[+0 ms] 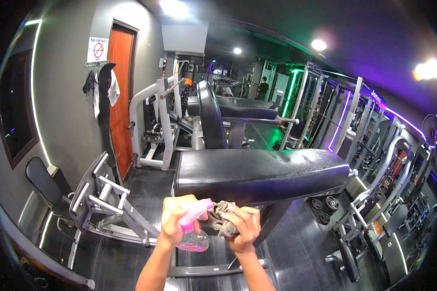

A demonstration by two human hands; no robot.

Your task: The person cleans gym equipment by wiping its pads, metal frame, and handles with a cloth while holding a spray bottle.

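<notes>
My left hand (174, 219) is wrapped round the neck of a spray bottle (193, 241) with a pink trigger head and a clear body. Its nozzle points right, at a crumpled grey-brown cloth (223, 220). My right hand (245, 227) grips that cloth, fingers folded over it. Both hands are close together, just in front of the near edge of a black padded bench (262, 172). Part of the cloth is hidden behind the right fingers.
A black upright pad (211, 116) stands behind the bench. Left is a grey metal frame machine (107, 203); weight plates (330, 204) lie on the floor to the right. Towels (112, 89) hang by an orange-brown door (120, 92). A person (262, 88) stands far back.
</notes>
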